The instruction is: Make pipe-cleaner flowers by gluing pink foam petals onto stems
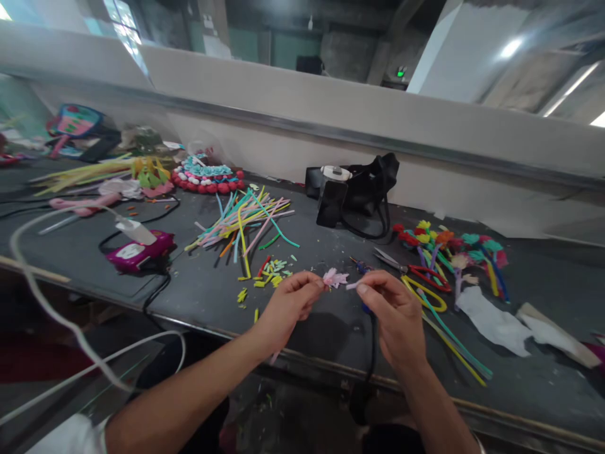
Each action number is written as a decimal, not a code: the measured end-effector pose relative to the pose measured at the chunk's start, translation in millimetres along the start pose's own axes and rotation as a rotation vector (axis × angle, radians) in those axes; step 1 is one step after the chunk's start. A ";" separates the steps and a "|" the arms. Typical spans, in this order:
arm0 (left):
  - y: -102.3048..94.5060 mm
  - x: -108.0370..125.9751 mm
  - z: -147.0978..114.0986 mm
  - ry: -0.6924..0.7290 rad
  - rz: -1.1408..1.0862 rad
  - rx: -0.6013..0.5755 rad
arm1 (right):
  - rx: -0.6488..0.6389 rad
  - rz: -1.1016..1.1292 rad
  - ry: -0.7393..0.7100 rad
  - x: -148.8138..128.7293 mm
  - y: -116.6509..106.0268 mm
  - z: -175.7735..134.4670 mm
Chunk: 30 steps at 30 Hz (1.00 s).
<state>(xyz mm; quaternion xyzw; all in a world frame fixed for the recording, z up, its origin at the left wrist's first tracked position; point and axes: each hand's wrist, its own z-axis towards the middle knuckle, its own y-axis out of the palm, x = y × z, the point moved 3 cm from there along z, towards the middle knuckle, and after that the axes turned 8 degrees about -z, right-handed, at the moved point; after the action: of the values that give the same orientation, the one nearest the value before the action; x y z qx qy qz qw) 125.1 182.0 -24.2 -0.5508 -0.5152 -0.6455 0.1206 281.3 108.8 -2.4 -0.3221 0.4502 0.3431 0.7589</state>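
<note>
My left hand (293, 301) pinches a small pale pink pipe-cleaner flower (335, 277) between thumb and fingers. Just to its right, my right hand (394, 312) grips a short lilac pipe-cleaner piece (351, 286), its tip pointing at the flower with a small gap between them. Behind the right hand lies a dark blue tool (363, 267), mostly hidden, with a black cord running off the table edge. Red-handled scissors (428, 277) rest beyond that hand. Short cut pieces (274, 271), yellow, pale green and red, lie scattered left of the flower.
A heap of long pipe cleaners (246, 221) lies behind the cut pieces. At right are finished colourful flowers (444, 239) and crumpled white paper (494, 321). A black bag (373, 192) stands at the back. A magenta power strip (140, 251) with white cable sits left.
</note>
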 end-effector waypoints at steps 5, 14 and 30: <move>4.9 -3.0 -0.4 -0.006 0.026 -0.001 | 0.016 -0.177 -0.157 -6.0 3.6 -2.0; 7.5 -5.7 -3.0 0.012 0.035 -0.019 | 0.044 -0.359 -0.222 -9.5 8.1 -4.3; 7.7 -5.1 -4.0 0.019 0.058 -0.015 | 0.064 -0.471 -0.211 -9.6 12.8 -5.9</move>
<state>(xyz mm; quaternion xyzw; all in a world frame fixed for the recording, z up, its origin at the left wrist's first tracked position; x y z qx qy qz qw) 130.1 173.3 -23.8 -0.5604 -0.4929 -0.6507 0.1399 264.8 109.0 1.7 -0.3561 0.2916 0.1741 0.8705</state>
